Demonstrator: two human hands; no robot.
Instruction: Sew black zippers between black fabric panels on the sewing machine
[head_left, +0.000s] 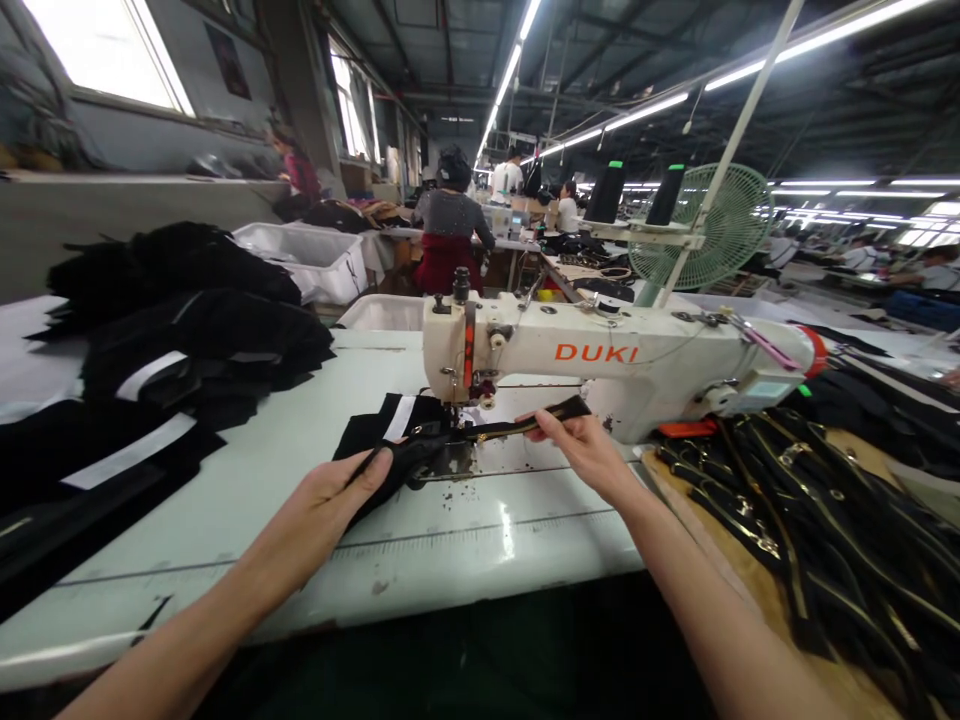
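My left hand [341,490] pinches the edge of a black fabric piece [375,425] with a white strip on it, just left of the needle. The fabric lies on the bed of a white sewing machine [525,345]. With thumb and fingers closed, my right hand [566,437] grips a black zipper [510,428] with gold-coloured teeth, right of the needle. The zipper runs leftward to the presser foot [454,420], where it meets the fabric. Whether the foot is pressed down on them is too small to tell.
Stacked black fabric pieces [187,320] cover the table's left side. At the right, many black-and-gold zippers [795,520] lie on a brown board [697,515]. Behind the machine stand a white bin [300,260], thread cones [604,193] and a green fan [724,225]. Several people work farther back.
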